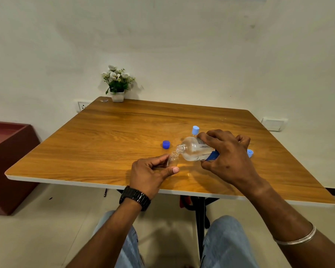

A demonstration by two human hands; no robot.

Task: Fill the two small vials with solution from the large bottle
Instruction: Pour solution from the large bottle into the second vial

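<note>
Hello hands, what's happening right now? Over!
Left hand holds small vial tilted. Right hand tips large bottle, mouth at vial's mouth. Dark blue cap on table, clear of the pour.

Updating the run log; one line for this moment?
step: pouring | right hand: tilts large bottle | left hand: holds vial | cap: on table

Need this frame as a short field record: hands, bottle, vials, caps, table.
left hand: pinches open vial, tilted toward the bottle
right hand: grips bottle, tipped, mouth at the vial's mouth
bottle state: uncapped; stream not discernible
second vial: light blue cap shows behind the bottle, body mostly hidden
caps: dark blue cap on table; another light blue cap by right hand
other: plant pot at far corner
</note>
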